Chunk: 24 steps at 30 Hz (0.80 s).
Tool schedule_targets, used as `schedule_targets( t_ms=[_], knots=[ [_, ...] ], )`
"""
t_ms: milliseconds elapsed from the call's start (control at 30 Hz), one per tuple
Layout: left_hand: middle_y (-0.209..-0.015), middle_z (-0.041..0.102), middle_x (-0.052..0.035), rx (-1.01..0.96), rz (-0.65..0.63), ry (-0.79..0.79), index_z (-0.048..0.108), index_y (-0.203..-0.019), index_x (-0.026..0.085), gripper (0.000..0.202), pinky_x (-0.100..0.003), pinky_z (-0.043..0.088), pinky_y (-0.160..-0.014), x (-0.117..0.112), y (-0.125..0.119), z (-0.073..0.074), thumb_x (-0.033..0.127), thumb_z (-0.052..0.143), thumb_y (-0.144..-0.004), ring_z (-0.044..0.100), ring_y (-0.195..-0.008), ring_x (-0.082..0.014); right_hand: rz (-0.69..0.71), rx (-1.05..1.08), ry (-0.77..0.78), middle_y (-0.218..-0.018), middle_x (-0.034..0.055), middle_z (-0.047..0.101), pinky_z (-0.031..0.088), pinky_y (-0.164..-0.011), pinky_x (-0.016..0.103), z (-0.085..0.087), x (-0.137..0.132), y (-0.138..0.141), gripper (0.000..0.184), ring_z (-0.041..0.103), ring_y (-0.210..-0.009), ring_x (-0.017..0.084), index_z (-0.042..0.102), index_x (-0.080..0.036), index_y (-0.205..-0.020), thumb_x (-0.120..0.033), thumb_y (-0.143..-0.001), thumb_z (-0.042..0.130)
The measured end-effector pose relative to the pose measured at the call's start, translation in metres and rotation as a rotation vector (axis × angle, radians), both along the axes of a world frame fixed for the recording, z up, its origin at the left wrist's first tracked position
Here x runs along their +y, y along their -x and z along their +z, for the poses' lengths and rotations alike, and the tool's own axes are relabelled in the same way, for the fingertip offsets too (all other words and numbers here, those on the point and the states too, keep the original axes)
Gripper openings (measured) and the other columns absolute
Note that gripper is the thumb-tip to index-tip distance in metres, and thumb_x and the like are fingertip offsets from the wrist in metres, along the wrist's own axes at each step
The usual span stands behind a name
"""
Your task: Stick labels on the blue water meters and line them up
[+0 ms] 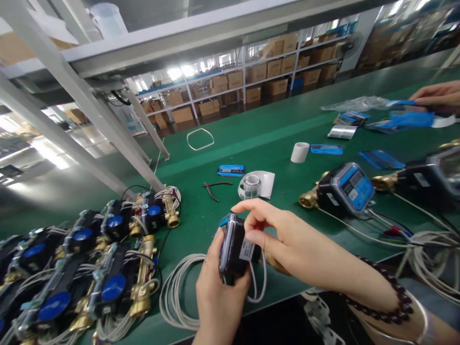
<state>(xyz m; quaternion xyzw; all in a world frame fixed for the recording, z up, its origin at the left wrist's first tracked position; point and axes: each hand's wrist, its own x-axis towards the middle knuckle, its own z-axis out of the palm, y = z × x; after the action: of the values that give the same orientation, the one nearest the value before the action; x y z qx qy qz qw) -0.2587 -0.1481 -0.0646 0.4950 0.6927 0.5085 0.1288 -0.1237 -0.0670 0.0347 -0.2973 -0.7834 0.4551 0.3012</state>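
A black meter [235, 249] with a clear-edged front is tilted up over the near edge of the green bench. My left hand [223, 292] is wrapped round it from below and the left. At the top of the meter, my right hand [268, 227] has its index finger bent over the edge and its thumb by a white label [247, 250] on the side. The meter's brass pipe [278, 264] is mostly hidden behind my right hand. A coil of grey cable [179, 287] lies left of my left hand.
Several meters with blue caps [115, 287] crowd the left. Ahead lie pliers [215, 187], a label roll [251, 184], a blue faceplate [231, 170] and a white roll [299, 152]. Another meter [350, 189] stands right. A co-worker's hand [438, 96] is at far right.
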Motion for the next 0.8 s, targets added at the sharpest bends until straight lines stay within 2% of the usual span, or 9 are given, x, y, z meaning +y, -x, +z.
schedule_targets(
  t_ms=[133,267,633,800],
  knots=[
    [-0.123,0.062,-0.0080,0.054,0.045,-0.030,0.052,-0.127,0.022,0.056,-0.036,0.049,-0.093,0.0015,-0.0045,0.0044,0.026,0.064,-0.072,0.061,-0.108,-0.0254,0.058,-0.082,0.029,-0.073,-0.0037,0.057,0.044,-0.059,0.022,-0.0004,0.0057,-0.0002,0.032,0.057,-0.065,0.012,0.052,-0.022,-0.113,-0.008,-0.086,0.045],
    [-0.124,0.062,-0.0087,0.091,0.044,-0.058,0.052,-0.127,0.021,0.056,-0.035,0.050,-0.093,0.0022,-0.0057,0.0048,0.027,0.064,-0.073,0.062,-0.108,-0.0240,0.084,-0.071,0.058,-0.074,-0.0043,0.057,0.044,-0.061,0.021,-0.0017,0.0078,0.0027,0.033,0.056,-0.068,0.011,0.050,-0.023,-0.115,-0.007,-0.087,0.045],
    [-0.119,0.064,-0.0085,0.147,0.080,-0.044,0.053,-0.125,0.022,0.055,-0.034,0.054,-0.086,0.0019,-0.0073,0.0067,0.025,0.066,-0.071,0.065,-0.102,-0.0243,-0.021,-0.120,-0.051,-0.075,-0.0049,0.060,0.041,-0.064,0.022,-0.0094,0.0081,0.0078,0.036,0.057,-0.070,0.011,0.051,-0.023,-0.115,-0.004,-0.084,0.049],
    [-0.120,0.064,-0.0080,0.156,0.069,-0.058,0.052,-0.126,0.022,0.055,-0.034,0.053,-0.088,0.0019,-0.0070,0.0052,0.023,0.065,-0.072,0.064,-0.103,-0.0234,-0.038,-0.131,-0.062,-0.079,-0.0036,0.063,0.042,-0.065,0.023,-0.0094,0.0082,0.0087,0.037,0.059,-0.073,0.012,0.052,-0.024,-0.116,-0.004,-0.085,0.049]
  ],
)
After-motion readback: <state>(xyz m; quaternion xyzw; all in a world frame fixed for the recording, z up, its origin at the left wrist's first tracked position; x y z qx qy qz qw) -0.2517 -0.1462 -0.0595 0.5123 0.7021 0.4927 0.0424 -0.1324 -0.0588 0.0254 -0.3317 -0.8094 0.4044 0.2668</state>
